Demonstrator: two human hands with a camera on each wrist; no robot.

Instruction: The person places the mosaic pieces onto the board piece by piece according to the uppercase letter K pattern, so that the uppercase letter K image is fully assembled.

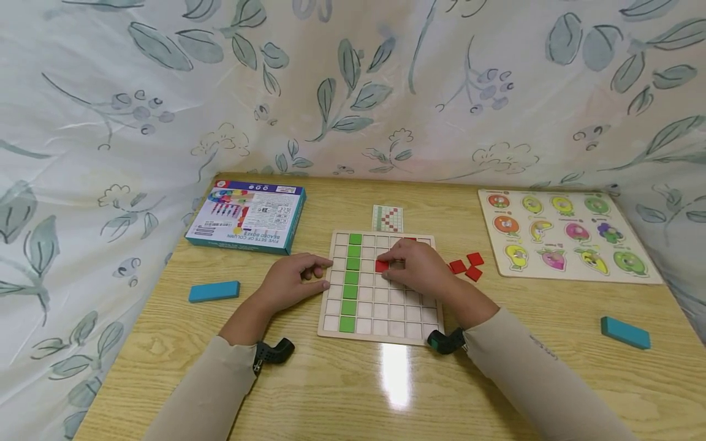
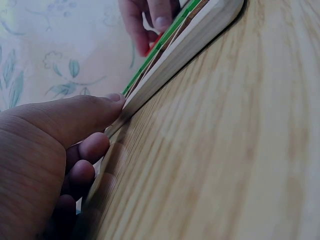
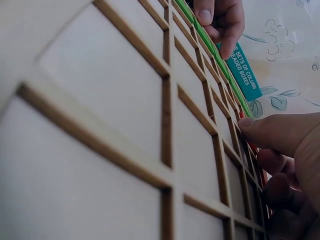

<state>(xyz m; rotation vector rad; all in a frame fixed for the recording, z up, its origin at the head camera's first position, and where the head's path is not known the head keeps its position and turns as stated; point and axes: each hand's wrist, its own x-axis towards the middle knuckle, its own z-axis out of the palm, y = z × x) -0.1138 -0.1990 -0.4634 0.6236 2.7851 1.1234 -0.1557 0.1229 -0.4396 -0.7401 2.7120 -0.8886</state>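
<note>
A wooden grid board lies at the table's middle, with a column of green tiles in its second column. My right hand lies on the board and pinches a red tile over a cell in the upper middle. Another red tile peeks out behind that hand at the top row. My left hand rests on the table against the board's left edge; the left wrist view shows its thumb touching that edge. In the right wrist view the grid cells fill the frame.
Three loose red tiles lie right of the board, and a small pattern card behind it. A blue-edged box sits back left, a fruit peg puzzle back right. Blue blocks lie at either side. Leaf-print cloth surrounds the table.
</note>
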